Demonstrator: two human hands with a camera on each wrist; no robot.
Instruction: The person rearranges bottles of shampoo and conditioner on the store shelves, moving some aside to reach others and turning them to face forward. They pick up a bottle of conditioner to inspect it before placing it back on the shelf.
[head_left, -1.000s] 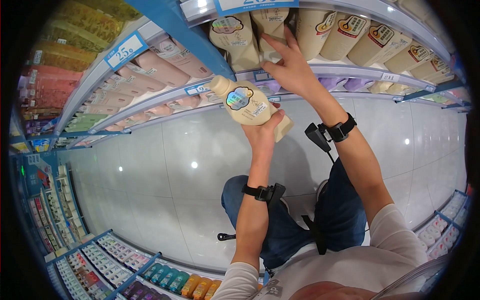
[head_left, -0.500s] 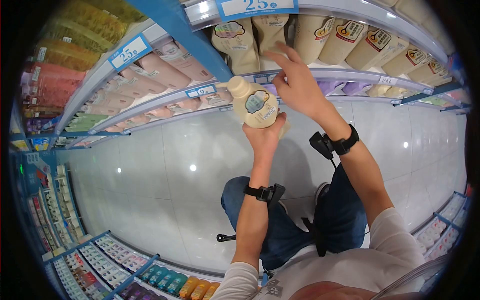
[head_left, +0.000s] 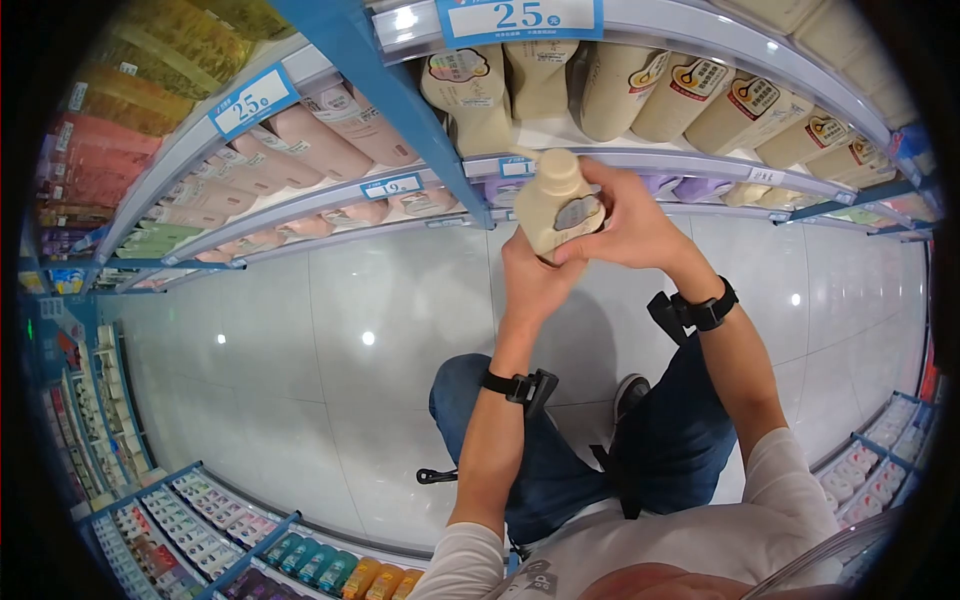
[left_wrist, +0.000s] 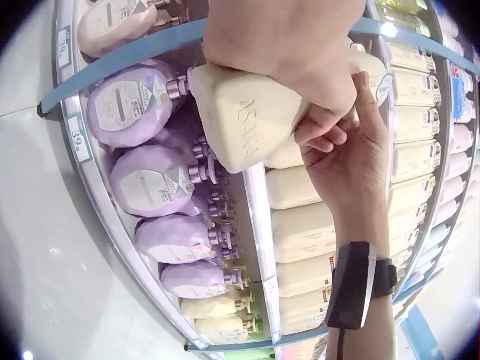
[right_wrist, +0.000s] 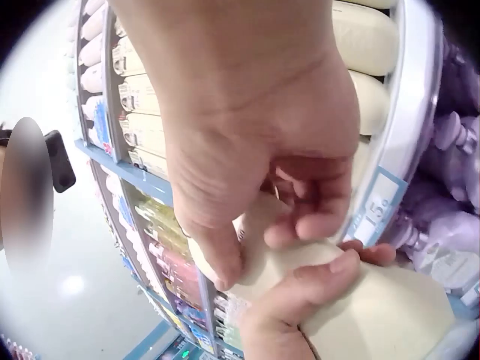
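Observation:
Both hands hold one cream bottle (head_left: 545, 212) in front of the shelf, its pump top toward the shelf. My left hand (head_left: 537, 285) grips its lower part from below. With curled fingers and thumb, my right hand (head_left: 640, 225) grips the upper part beside the label. In the left wrist view the bottle's base (left_wrist: 244, 124) shows raised letters, with my left hand (left_wrist: 277, 37) over it and my right hand (left_wrist: 345, 157) behind. The right wrist view has my right hand (right_wrist: 262, 150) above the bottle (right_wrist: 375, 307) and my left thumb (right_wrist: 300, 300) across its side.
Cream bottles (head_left: 695, 92) stand on the shelf behind the hands, above a row of purple bottles (left_wrist: 154, 180). Pink bottles (head_left: 330, 145) fill the shelf at the left. Grey tiled floor (head_left: 400, 290) lies below, and low shelves (head_left: 240, 560) run behind the person.
My right hand has come back from the shelf bottles and taken hold of the held bottle. My left hand has moved right with the bottle, which stands more upright in view.

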